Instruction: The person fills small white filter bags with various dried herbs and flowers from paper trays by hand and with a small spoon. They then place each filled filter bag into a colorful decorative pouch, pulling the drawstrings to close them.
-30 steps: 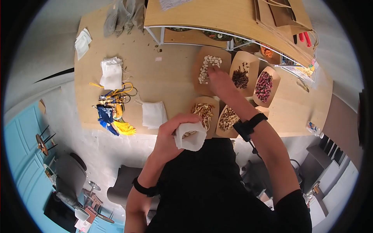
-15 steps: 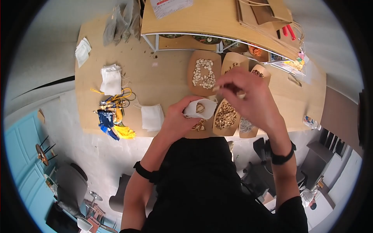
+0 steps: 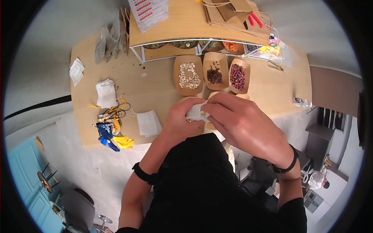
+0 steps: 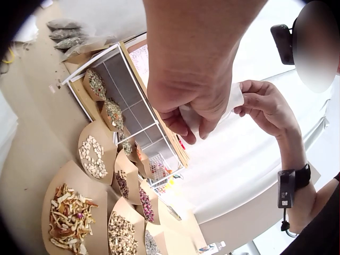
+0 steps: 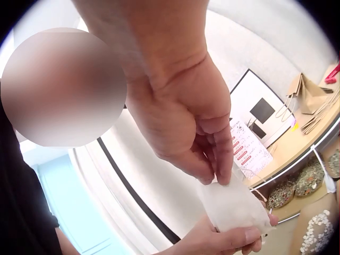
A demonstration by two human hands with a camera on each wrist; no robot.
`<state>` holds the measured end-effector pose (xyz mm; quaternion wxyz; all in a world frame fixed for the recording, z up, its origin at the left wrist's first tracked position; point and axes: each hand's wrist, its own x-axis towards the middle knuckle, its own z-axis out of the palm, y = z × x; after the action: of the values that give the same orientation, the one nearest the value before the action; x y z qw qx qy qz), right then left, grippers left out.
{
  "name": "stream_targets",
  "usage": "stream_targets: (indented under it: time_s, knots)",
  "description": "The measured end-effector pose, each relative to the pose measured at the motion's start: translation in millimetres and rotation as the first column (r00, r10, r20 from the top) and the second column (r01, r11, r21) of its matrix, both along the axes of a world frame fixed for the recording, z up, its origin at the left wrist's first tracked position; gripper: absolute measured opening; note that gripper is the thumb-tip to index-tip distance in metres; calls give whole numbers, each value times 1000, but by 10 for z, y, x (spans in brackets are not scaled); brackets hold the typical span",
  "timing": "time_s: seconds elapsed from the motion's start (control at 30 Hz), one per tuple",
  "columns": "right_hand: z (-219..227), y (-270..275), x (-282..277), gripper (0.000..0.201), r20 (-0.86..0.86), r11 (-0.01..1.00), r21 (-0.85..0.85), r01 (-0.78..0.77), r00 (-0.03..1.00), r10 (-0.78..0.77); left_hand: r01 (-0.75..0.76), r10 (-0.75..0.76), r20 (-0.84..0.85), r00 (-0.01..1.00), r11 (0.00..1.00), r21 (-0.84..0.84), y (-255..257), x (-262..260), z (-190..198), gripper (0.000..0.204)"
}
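Observation:
A small white cloth pouch (image 3: 196,112) is between both hands over the near edge of the table. My left hand (image 3: 178,122) grips its body, thumb and fingers around it, as the right wrist view also shows. With thumb and fingertips, my right hand (image 3: 248,126) pinches the pouch's top edge (image 5: 215,186). The pouch's contents are hidden. Beyond the hands stand paper trays of white dried slices (image 3: 189,75), dark brown dried pieces (image 3: 214,74) and dried rosebuds (image 3: 237,75). Closer in, trays of pale dried strips (image 4: 71,218) and chopped tan pieces (image 4: 123,234) show in the left wrist view.
A low wooden shelf (image 3: 186,29) crosses the table's back, with more filled trays under it and a brown paper bag (image 3: 233,11) on top. Flat white pouches (image 3: 149,123) and blue and yellow tassels (image 3: 110,134) lie at left. A bottle (image 3: 302,102) lies at right.
My right hand has come from the white slices' tray to the pouch and now pinches its top edge. The pouch's mouth, open toward the camera before, is now covered by the fingers.

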<state>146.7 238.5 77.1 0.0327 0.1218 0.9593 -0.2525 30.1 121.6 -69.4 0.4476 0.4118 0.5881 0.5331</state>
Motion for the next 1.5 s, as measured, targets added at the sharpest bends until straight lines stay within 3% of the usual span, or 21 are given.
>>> stream_targets:
  time_s: [0.1, 0.17, 0.2, 0.23, 0.3, 0.37, 0.43, 0.5, 0.8, 0.87, 0.93, 0.97, 1.03, 1.1, 1.17, 1.3, 1.37, 1.5]
  knots:
    - [71, -66, 192, 27, -153, 996, -61, 68, 985, -77, 61, -60, 125, 990, 998, -2, -56, 74, 13, 46]
    - [108, -39, 324, 31, -254, 948, -214, 234, 924, -285, 93, -81, 213, 974, 995, -47, -136, 115, 92, 46]
    - [143, -40, 398, 35, -221, 908, -296, 296, 904, -367, 88, -79, 199, 977, 995, -37, -172, 133, 165, 46]
    - [160, -44, 450, 35, -237, 913, -290, 288, 902, -360, 118, -114, 270, 956, 993, 3, -204, 160, 255, 45]
    - [186, -45, 551, 38, -163, 836, -458, 302, 896, -412, 143, -151, 327, 933, 989, 50, -183, 191, 409, 45]
    - [212, -45, 608, 39, -162, 844, -462, 274, 909, -384, 248, -219, 362, 906, 968, -33, -134, 235, 547, 43]
    - [107, 0, 746, 31, -181, 892, -422, 159, 950, -255, 260, -236, 338, 911, 965, -25, -101, 340, 616, 41]
    - [95, 37, 902, 22, -250, 904, -401, 146, 932, -262, 277, -278, 222, 935, 960, 38, -31, 473, 624, 37]
    - [169, 397, 1564, 12, -292, 858, -495, 138, 904, -314, 167, -141, 302, 943, 984, -62, 147, 1178, 988, 39]
    - [218, 411, 1643, 9, -173, 727, -652, 215, 891, -420, 139, -119, 330, 936, 990, -37, 87, 1298, 1037, 38]
    - [137, 410, 1683, 10, -244, 739, -652, 170, 876, -417, 6, -22, 378, 925, 999, 42, -6, 1385, 1019, 30]
    - [113, 402, 1689, 14, -301, 751, -645, 142, 856, -420, 8, -22, 361, 932, 999, 42, -18, 1422, 1028, 30]
    - [137, 372, 1706, 13, -271, 739, -653, 168, 859, -435, -155, 145, 481, 865, 988, -19, -27, 1505, 1021, 33]
    - [144, 325, 1705, 13, -236, 731, -651, 204, 861, -450, -137, 134, 476, 869, 990, -29, -70, 1477, 1009, 42]
    - [99, 211, 1677, 14, -225, 586, -792, 173, 809, -543, -177, 151, 624, 767, 984, -21, -121, 1451, 1086, 44]
    - [139, -19, 1623, 16, -205, 587, -792, 165, 834, -512, -150, 118, 714, 690, 989, -19, -371, 1333, 1023, 41]
    - [201, -107, 1566, 20, -255, 697, -703, 142, 865, -433, -84, 52, 677, 734, 996, 15, -468, 1287, 978, 36]
    - [220, -269, 1446, 22, -204, 699, -692, 178, 882, -426, 57, -33, 562, 827, 998, -24, -533, 1167, 1120, 30]
